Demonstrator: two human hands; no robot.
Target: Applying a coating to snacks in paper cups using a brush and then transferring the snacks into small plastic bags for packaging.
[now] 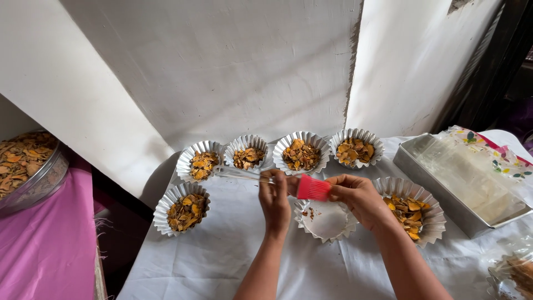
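My left hand (275,200) grips the clear handle of a pastry brush (312,188) whose red silicone bristles point right. My right hand (358,197) pinches those red bristles between fingers and thumb. Both hands hover over a fluted foil cup (325,221) that is nearly empty, with only a few crumbs inside. To its right, partly under my right wrist, sits another foil cup (422,214) filled with orange-brown flakes.
Several more foil cups of flakes (300,153) stand along the wall on the white cloth (222,255). A metal tray (466,183) lined with plastic lies at the right. A large metal bowl of flakes (28,166) rests on a purple cloth at the left.
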